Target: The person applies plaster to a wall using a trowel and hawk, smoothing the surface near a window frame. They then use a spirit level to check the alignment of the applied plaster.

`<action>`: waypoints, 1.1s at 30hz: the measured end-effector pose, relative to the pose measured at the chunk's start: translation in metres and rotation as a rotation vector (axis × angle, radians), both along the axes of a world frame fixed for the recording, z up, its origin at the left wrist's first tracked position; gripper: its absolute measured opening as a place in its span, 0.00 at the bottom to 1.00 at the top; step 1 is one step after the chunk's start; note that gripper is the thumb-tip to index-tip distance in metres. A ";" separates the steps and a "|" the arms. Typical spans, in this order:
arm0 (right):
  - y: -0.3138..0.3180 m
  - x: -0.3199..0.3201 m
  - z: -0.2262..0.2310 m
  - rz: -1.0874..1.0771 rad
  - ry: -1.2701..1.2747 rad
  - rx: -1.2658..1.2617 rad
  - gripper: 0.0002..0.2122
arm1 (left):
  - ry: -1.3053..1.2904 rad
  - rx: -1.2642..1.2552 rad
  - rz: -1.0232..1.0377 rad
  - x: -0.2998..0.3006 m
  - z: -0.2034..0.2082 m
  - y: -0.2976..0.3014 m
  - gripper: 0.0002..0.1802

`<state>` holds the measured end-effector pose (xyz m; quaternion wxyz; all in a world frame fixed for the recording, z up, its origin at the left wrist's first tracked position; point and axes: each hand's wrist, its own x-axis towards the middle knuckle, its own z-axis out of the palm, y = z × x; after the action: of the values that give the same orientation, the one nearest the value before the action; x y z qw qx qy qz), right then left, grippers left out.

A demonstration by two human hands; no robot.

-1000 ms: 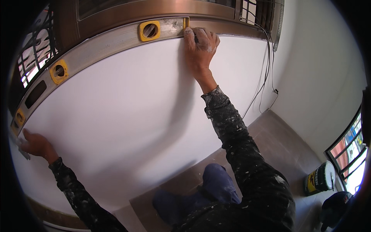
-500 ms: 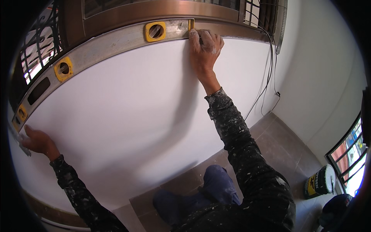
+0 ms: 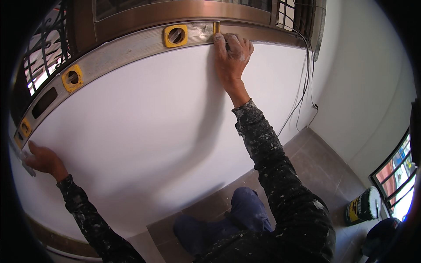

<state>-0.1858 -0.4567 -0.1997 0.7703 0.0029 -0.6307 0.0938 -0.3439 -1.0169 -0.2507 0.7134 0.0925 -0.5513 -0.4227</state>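
Note:
A long metal spirit level (image 3: 125,49) with yellow-rimmed vials lies along the top of the white wall, just under the brown window frame. At its right end is my right hand (image 3: 233,57), dusted white, with the thumb pressed to the yellow end cap and the fingers curled at the frame's lower edge. My left hand (image 3: 45,160) is by the level's far left end, its thumb up near the lower edge. A thin grey blade-like piece (image 3: 30,170) shows past its fingers, which are partly hidden; I cannot tell its kind.
Above the level runs the brown window frame (image 3: 184,11), with a black grille (image 3: 46,48) at left. Dark cables (image 3: 302,90) hang down the wall at right. A lidded bucket (image 3: 363,206) stands on the tiled floor (image 3: 313,164), near a barred window (image 3: 397,175).

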 end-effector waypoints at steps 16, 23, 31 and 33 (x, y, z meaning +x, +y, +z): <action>0.000 0.000 0.000 -0.009 -0.008 0.000 0.09 | -0.094 -0.043 0.048 -0.003 -0.002 -0.009 0.36; -0.001 0.001 0.000 -0.013 -0.019 -0.011 0.09 | -0.092 -0.048 0.011 -0.002 -0.001 -0.009 0.36; 0.001 -0.003 0.000 -0.057 0.019 0.018 0.08 | 0.008 -0.181 0.182 -0.032 -0.013 -0.038 0.29; 0.001 -0.002 0.000 -0.034 0.051 0.016 0.08 | -0.101 -0.425 0.594 -0.047 -0.015 -0.064 0.18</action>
<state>-0.1883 -0.4553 -0.1999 0.7875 0.0006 -0.6117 0.0756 -0.3905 -1.0812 -0.2654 0.7802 0.1191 -0.6103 -0.0682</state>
